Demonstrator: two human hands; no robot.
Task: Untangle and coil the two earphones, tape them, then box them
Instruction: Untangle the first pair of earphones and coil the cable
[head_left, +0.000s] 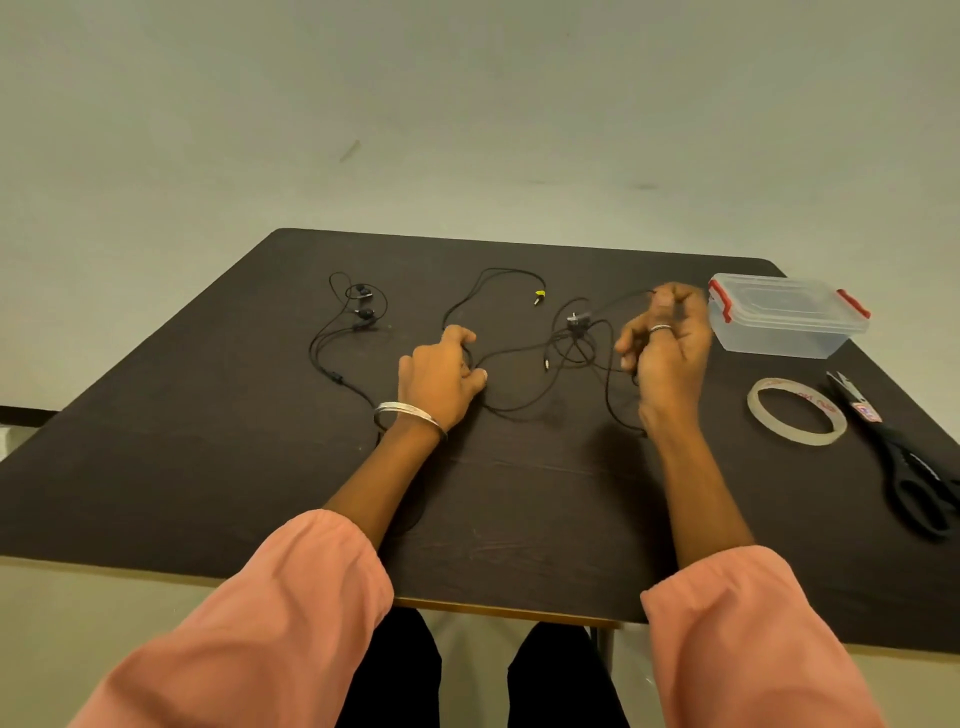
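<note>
Two black earphone cables lie spread over the dark table (218, 467). One set of earbuds (362, 306) sits at the far left, and its cable runs back to my left hand (441, 382). A yellow-tipped plug (540, 297) lies at the far middle. A tangle of cable with a second pair of earbuds (578, 325) lies between my hands. My left hand rests on the table with fingers curled over a cable. My right hand (667, 353) is raised and pinches a cable at its fingertips, which runs left toward the tangle.
A clear plastic box (787, 322) with red latches, lid on, stands at the far right. A roll of clear tape (797, 418) lies flat to the right of my right hand. Black scissors (904, 457) lie along the right edge.
</note>
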